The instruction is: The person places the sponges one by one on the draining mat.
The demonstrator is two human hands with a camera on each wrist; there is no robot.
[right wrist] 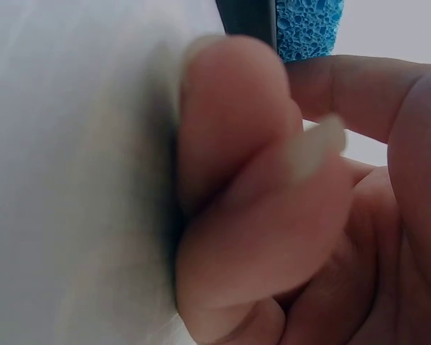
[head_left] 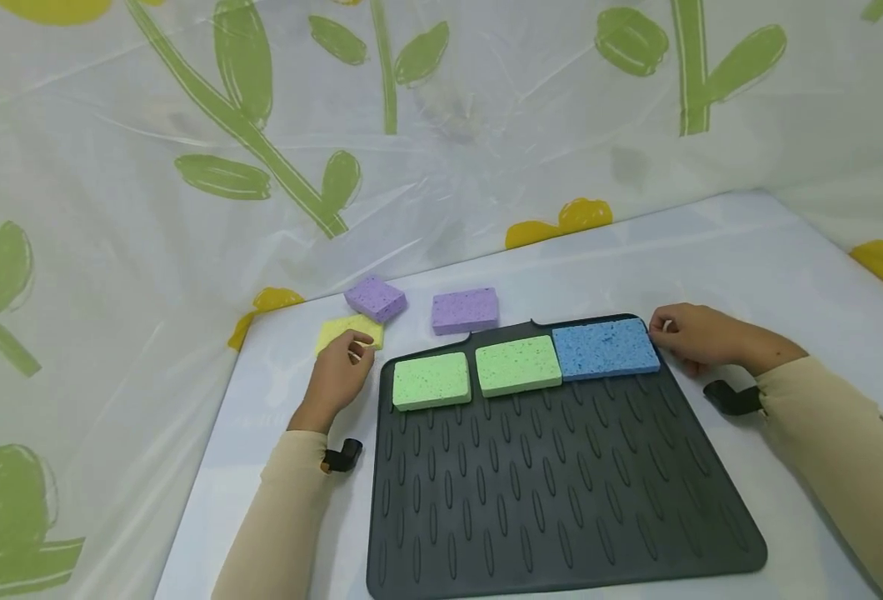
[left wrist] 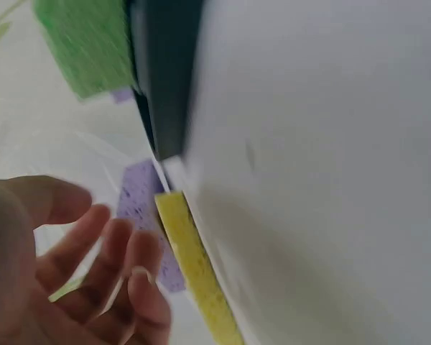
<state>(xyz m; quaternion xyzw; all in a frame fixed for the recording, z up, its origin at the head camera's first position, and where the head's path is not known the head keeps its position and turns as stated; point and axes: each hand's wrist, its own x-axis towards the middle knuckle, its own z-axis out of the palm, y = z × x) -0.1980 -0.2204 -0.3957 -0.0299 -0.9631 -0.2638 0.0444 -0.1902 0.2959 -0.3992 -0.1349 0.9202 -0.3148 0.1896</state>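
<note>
Head view: yellow sponge (head_left: pixel 346 323) partly behind left hand (head_left: pixel 339 372); near edge obscured

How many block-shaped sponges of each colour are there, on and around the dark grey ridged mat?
Light green rectangular sponges: 2
Purple rectangular sponges: 2
Blue rectangular sponge: 1
Yellow block-shaped sponge: 1
Total: 6

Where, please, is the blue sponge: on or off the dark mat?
On: the blue sponge lies flat on the dark mat, near its far edge, beside a green sponge.
</note>
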